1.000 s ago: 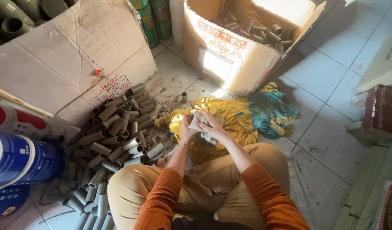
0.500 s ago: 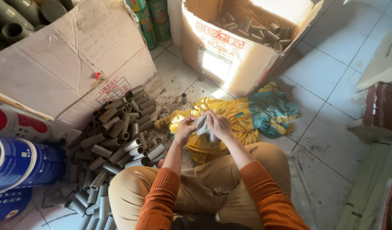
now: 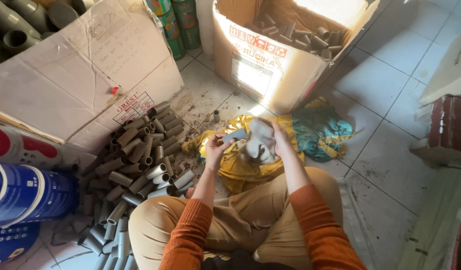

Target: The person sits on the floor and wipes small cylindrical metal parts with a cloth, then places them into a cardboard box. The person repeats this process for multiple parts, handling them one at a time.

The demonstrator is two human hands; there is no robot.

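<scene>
Pipe piece [image 3: 234,135] pinched by left hand [image 3: 215,150], right hand [image 3: 276,136] clutching rag [image 3: 260,142]

Short grey pipe piece [image 3: 234,135] mostly covered by the left hand [image 3: 215,150] and the grey rag [image 3: 260,142], its far end out of sight; right hand [image 3: 280,137] half wrapped in that rag, fingers hidden. Blue drums [image 3: 25,195] cut off at the left edge, large grey pipes [image 3: 20,25] cropped at the top-left corner. Carton [image 3: 270,60] interior washed out by glare. Pile of pipe pieces [image 3: 135,165] running off the bottom edge
</scene>
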